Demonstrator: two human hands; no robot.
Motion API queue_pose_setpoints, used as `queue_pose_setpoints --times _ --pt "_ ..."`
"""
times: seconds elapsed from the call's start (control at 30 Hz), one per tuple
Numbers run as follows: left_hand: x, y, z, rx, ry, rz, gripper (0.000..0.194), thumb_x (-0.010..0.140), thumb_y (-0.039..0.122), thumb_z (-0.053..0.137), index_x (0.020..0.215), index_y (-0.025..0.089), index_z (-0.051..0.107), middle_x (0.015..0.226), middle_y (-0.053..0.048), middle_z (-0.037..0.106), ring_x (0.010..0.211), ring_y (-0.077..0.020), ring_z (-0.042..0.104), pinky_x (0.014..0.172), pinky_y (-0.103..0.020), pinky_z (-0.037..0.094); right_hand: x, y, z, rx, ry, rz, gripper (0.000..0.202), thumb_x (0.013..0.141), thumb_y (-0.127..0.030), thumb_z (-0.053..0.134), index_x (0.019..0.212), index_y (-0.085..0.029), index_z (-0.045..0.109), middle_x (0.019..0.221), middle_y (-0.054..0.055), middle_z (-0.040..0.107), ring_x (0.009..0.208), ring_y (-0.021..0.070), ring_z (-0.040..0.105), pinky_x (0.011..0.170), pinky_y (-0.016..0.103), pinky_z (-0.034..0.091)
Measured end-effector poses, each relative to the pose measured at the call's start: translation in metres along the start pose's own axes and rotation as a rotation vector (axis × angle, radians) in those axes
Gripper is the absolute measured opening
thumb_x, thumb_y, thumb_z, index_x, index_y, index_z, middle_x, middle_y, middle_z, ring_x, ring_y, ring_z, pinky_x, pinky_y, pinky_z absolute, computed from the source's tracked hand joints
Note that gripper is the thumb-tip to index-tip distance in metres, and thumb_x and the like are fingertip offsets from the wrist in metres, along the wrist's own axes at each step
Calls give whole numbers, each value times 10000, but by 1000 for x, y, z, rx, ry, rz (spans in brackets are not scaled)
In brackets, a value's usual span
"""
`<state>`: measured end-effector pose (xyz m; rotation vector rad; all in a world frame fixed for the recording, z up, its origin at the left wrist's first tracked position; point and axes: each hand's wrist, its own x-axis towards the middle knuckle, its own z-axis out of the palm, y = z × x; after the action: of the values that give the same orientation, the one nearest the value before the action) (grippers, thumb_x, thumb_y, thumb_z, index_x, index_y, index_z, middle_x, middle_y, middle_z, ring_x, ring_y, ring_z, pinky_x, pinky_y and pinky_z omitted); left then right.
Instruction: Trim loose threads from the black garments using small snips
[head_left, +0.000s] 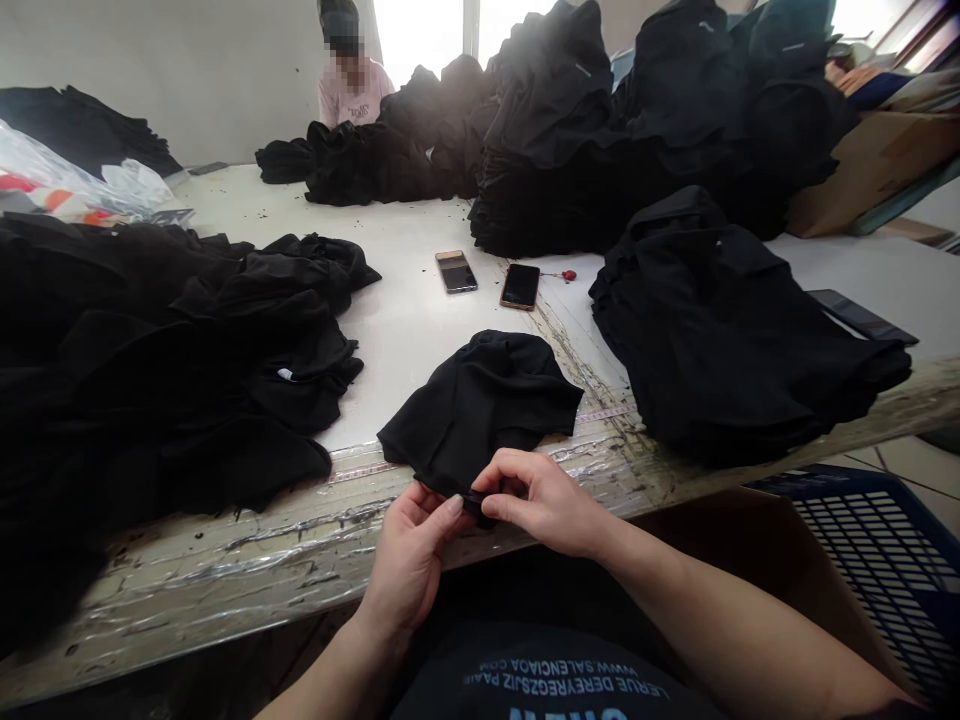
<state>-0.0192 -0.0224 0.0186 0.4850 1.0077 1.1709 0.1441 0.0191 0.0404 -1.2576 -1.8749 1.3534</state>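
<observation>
A small black garment [484, 400] lies on the table at the middle, its near edge drawn to the table's front edge. My left hand [416, 540] pinches that near edge between thumb and fingers. Close beside it on the right, my right hand [536, 500] grips the same edge, thumb and forefinger pressed together on a small dark fold. The two hands nearly touch. What exactly lies between the fingertips is too small to tell.
Loose black garments [187, 350] are heaped at left, and a neat black stack [735, 330] stands at right. Two phones [456, 272] [520, 286] lie beyond the garment. Tall black piles [570, 130] and a person [352, 85] are at the back. A blue crate [877, 540] stands lower right.
</observation>
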Motion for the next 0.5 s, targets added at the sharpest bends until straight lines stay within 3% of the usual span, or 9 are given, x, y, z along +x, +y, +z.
queue_pose_setpoints --times 0.37,0.5 --pt "2 -1 -4 69 -15 50 275 725 220 730 974 145 643 895 -54 662 813 -153 608 735 -267 497 2 4 -2 22 45 36 52 751 -154 619 780 -160 663 693 -5 608 604 108 527 549 217 415" --pt "4 -2 -5 93 -8 69 310 714 232 740 995 134 651 869 -59 661 806 -162 612 744 -287 505 2 -1 -4 -25 46 -16 80 740 -145 637 805 -162 679 740 4 610 629 111 532 562 220 414"
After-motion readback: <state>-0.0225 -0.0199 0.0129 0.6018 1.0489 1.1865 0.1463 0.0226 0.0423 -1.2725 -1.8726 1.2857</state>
